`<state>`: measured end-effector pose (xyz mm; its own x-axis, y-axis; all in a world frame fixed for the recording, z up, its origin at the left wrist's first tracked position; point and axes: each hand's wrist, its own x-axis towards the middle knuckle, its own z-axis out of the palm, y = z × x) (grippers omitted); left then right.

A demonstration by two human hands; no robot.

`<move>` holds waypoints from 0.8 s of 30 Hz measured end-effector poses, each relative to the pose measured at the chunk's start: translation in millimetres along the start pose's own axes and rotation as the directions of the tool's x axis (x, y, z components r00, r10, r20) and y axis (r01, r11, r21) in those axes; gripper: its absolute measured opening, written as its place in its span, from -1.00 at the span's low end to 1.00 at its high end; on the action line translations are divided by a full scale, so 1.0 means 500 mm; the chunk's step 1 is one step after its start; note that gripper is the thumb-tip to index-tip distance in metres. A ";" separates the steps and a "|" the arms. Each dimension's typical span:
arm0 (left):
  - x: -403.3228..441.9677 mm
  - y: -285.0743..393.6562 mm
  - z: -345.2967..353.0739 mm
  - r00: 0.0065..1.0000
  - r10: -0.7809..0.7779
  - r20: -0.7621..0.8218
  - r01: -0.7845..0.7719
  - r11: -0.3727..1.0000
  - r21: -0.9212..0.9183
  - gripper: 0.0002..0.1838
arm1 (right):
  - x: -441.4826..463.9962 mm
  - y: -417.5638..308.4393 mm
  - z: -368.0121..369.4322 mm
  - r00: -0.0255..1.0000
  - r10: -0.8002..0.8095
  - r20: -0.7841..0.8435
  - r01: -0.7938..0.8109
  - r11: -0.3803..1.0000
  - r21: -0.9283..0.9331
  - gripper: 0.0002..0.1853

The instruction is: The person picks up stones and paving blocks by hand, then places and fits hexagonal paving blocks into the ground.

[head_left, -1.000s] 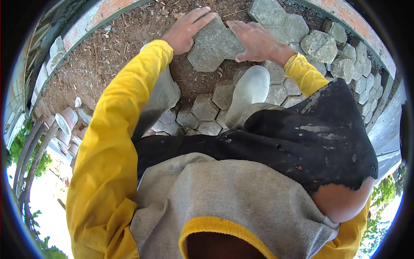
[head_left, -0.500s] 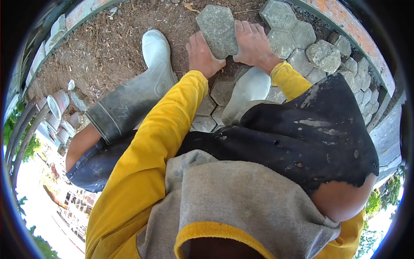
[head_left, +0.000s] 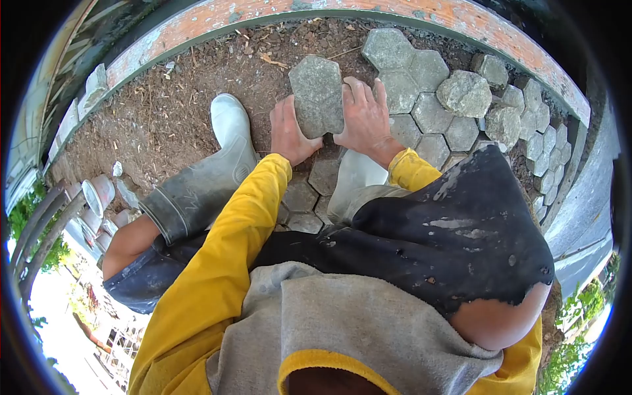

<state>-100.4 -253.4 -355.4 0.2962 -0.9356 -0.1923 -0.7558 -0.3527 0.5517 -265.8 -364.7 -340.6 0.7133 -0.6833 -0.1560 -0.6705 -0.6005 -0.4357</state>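
Note:
A grey hexagonal concrete paver is between my two hands, over the bare soil in front of my boots. My left hand presses along its left side, thumb at the near edge. On the opposite side, my right hand grips the right edge, fingers pointing away and slightly spread. Whether the paver's underside touches the soil is hidden. To its right lie fitted hexagonal pavers, with a narrow strip of soil between. My right boot stands just behind my right hand.
Loose rough blocks sit on the laid pavers at right. A low curved brick-coloured edging bounds the soil at the far side. My left boot stands on the soil. White buckets are at far left.
The view has tilted forward, so the scene sits lower and more edging shows. The paver, still between both hands, appears smaller and nearer the laid pavers. My right fingers have spread slightly.

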 end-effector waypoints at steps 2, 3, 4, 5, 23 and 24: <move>0.006 0.001 -0.001 1.000 0.015 0.006 -0.015 1.000 -0.010 0.17 | 0.000 0.001 -0.001 1.000 0.009 -0.006 -0.009 1.000 -0.009 -0.03; 0.008 0.001 -0.001 1.000 0.024 0.009 -0.024 0.999 -0.025 0.18 | -0.001 0.001 -0.002 1.000 0.013 -0.005 -0.013 1.000 -0.022 -0.03; 0.011 0.001 0.002 1.000 0.025 0.009 -0.025 0.999 -0.021 0.18 | -0.001 0.003 0.001 1.000 0.013 -0.008 -0.013 1.000 -0.018 -0.03; 0.017 0.002 0.006 0.999 0.029 0.016 -0.029 0.999 -0.018 0.17 | -0.001 0.005 0.002 0.999 0.035 -0.006 -0.036 0.999 -0.024 -0.03; 0.187 -0.048 -0.047 0.823 0.415 0.389 -0.424 0.903 -0.065 0.17 | -0.019 0.013 -0.025 0.978 0.200 0.052 -0.201 0.979 0.023 -0.15; 0.182 -0.046 -0.045 0.835 0.391 0.386 -0.400 0.915 -0.063 0.18 | -0.013 0.017 -0.043 0.974 0.196 0.116 -0.199 0.980 0.015 -0.21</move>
<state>-43.1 -329.9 -367.3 -0.2738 -0.9266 -0.2579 -0.7730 0.0525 0.6322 -280.4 -374.3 -324.5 0.5869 -0.7348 -0.3399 -0.7959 -0.4465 -0.4089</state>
